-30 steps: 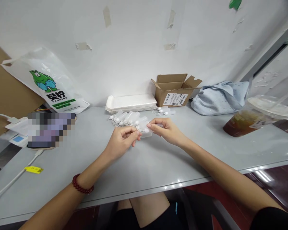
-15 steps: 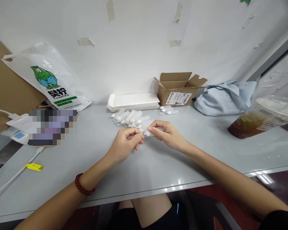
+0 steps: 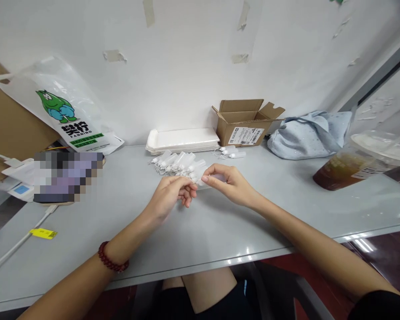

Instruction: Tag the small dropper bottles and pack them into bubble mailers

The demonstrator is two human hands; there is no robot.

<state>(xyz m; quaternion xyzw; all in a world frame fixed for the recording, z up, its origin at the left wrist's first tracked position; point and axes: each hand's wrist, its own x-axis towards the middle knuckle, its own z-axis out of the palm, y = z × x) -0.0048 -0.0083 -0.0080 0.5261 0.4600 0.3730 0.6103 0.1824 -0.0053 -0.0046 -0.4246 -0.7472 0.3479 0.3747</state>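
My right hand (image 3: 231, 183) has thumb and forefinger pinched together, with part of a small translucent plastic bottle (image 3: 220, 178) showing between its fingers. Just left of it, my left hand (image 3: 173, 192) is curled, its fingertips almost meeting those of the right. Whatever its thumb and forefinger pinch is too small to make out. Behind the hands lies a pile of small translucent bottles (image 3: 180, 162) with white caps and thin white string loops. A few similar bottles (image 3: 231, 152) rest apart, in front of the cardboard box.
White flat trays (image 3: 183, 138) are stacked by the wall, beside an open cardboard box (image 3: 242, 129). A light blue cloth bag (image 3: 306, 138) and a cup of drink (image 3: 340, 171) stand right. Left are a blurred-out phone (image 3: 68, 178), a cable (image 3: 13, 251) and a plastic bag (image 3: 70, 111).
My left hand has rolled over slightly, and its lower fingers have loosened and spread. My right hand keeps its pinch nearly in place. The whole view has shifted a little.
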